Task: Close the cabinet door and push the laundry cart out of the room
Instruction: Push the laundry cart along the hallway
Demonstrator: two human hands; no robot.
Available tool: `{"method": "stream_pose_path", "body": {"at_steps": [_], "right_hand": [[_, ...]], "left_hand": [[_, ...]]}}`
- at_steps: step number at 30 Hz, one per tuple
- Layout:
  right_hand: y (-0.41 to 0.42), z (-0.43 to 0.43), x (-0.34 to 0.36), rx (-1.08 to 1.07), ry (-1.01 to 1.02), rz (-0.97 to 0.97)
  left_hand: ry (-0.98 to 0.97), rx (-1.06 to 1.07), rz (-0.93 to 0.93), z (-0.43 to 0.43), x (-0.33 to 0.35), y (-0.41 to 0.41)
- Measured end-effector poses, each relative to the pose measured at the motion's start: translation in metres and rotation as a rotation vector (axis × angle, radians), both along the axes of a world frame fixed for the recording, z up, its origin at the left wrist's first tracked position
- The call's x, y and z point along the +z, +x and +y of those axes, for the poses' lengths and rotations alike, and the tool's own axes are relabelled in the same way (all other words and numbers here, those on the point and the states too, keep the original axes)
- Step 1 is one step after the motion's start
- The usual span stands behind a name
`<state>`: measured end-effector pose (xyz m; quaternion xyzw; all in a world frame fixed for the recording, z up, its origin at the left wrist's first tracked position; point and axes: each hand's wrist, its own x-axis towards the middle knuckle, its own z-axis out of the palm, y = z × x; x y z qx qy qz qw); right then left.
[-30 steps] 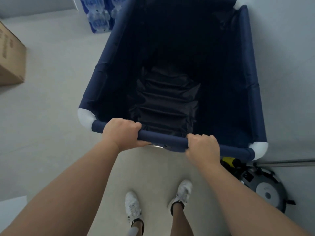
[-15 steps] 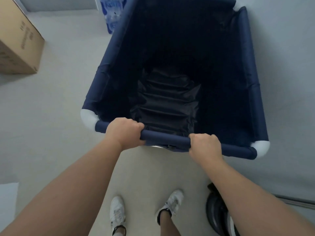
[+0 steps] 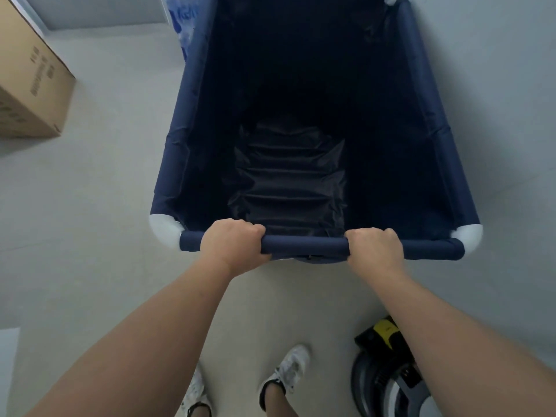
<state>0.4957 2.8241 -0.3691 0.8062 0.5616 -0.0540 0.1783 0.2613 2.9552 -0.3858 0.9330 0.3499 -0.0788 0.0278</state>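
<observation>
Gripping laundry cart (image 3: pixel 192 94) rail, pale floor (image 3: pixel 105 206), cardboard box (image 3: pixel 30 85) left

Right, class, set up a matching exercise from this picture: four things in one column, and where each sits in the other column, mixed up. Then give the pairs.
Things:
1. cardboard box
2. left hand
3. yellow-and-black machine
4. blue pack

Places:
A. on the floor, low right, beside the right forearm
B. gripping the cart near rail
C. on the floor, upper left
D. beyond the cart's left side, at the top

Pairs: 1-C, 2-B, 3-A, 4-D
</observation>
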Motion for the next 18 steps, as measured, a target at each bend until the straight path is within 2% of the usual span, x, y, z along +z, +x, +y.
{"method": "stream_pose_path", "body": {"at_steps": [7,18], "right_hand": [[0.048,0.002,-0.002,0.002,0.018,-0.029],[0.063,0.038,-0.008,-0.03,0.076,-0.021]], "left_hand": [[0.0,0.038,0.009,-0.011,-0.001,0.046],[0.05,0.059,-0.057,0.022,-0.006,0.062]]}}
